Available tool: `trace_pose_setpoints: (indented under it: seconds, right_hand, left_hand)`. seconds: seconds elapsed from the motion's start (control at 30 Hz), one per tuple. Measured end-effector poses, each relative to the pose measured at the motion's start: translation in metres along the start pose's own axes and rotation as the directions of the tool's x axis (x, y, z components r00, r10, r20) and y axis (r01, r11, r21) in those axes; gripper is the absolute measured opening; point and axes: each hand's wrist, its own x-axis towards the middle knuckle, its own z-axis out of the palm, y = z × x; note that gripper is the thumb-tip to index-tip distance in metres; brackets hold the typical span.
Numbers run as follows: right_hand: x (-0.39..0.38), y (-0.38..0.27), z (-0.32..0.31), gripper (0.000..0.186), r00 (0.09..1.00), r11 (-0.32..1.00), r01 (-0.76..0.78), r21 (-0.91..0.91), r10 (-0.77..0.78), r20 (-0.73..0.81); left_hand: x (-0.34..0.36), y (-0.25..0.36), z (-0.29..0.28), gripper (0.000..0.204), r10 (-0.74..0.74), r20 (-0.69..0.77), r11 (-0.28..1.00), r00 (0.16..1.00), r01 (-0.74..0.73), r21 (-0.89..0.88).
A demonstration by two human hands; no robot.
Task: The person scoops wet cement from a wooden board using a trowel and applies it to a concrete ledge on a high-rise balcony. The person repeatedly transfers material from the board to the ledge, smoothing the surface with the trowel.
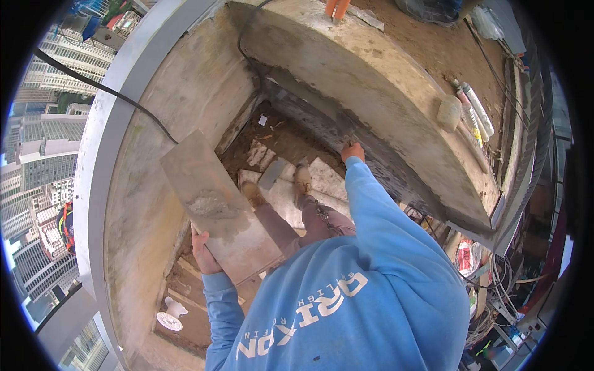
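Note:
My left hand [203, 248] grips the edge of a long rectangular mortar board [247, 244], its thumb lying on top. Near the middle of the board sits a wet grey heap of mortar [213, 204], with a damp stain around it. Stretched out ahead, my right hand [352, 150] is closed around the handle of a small trowel [351, 137], held against the inner side wall. That wall carries a dark band of fresh mortar [377, 154] along its lower part. The trowel's blade is hard to make out against it.
My boots [302, 179] stand on pale slabs [325, 176] in a narrow concrete trough. On the right ledge lie sealant tubes [473, 111] and a block [448, 112]. A white spool [171, 314] rests lower left. A black cable [111, 89] crosses the left parapet, with tall buildings beyond.

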Motion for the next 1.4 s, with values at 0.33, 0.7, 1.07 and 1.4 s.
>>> trace_pose_setpoints:
  seconds: [0.33, 0.7, 1.07, 1.4]
  right_hand:
    - [-0.026, 0.064, -0.039, 0.048, 0.998, 0.999, 0.031, -0.024, -0.032, -0.044]
    - [-0.093, 0.130, -0.079, 0.045, 0.839, 0.939, 0.298, -0.171, -0.343, -0.421]
    - [-0.160, -0.039, -0.188, 0.053, 0.460, 0.522, 0.509, 0.684, -0.837, 0.296]
    - [-0.125, -0.039, -0.189, 0.050, 0.452, 0.654, 0.683, 0.325, -0.728, 0.515]
  left_hand:
    - [0.020, -0.005, 0.016, 0.072, -0.085, 0.134, 0.996, 0.987, 0.082, 0.030]
    - [0.074, -0.035, 0.047, 0.071, -0.235, 0.316, 0.971, 0.919, 0.237, 0.031]
    - [0.117, -0.055, 0.084, 0.068, -0.286, 0.562, 0.946, 0.776, 0.320, 0.040]
    - [0.106, 0.003, 0.055, 0.067, -0.146, 0.409, 0.959, 0.901, 0.230, -0.165]
